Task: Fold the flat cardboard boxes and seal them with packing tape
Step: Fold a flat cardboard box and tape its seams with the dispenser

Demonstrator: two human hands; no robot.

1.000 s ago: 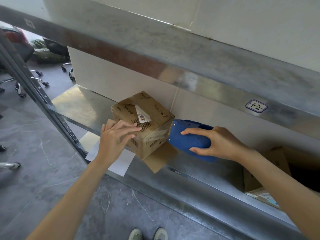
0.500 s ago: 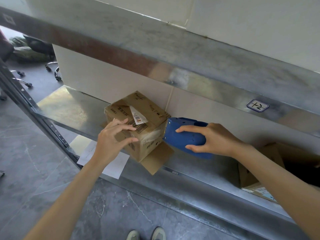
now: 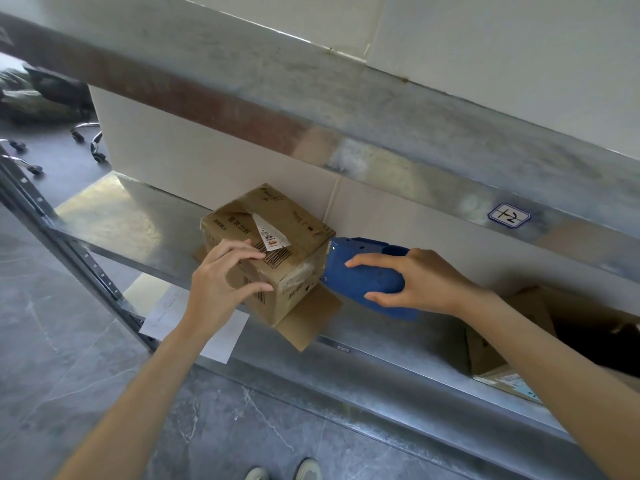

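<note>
Fingers spread, left hand (image 3: 221, 289) steadies the folded cardboard box (image 3: 277, 237) at the shelf's (image 3: 138, 220) front edge; right hand (image 3: 419, 282) grips the tape dispenser (image 3: 360, 271); bottom flap (image 3: 308, 320) looks unsealed.

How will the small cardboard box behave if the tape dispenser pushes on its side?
The cardboard box is likely light and apt to slide on the smooth metal shelf; the left hand resting on it probably braces it. It looks creased, so its walls may dent. Its loose bottom flap seems floppy.
</note>
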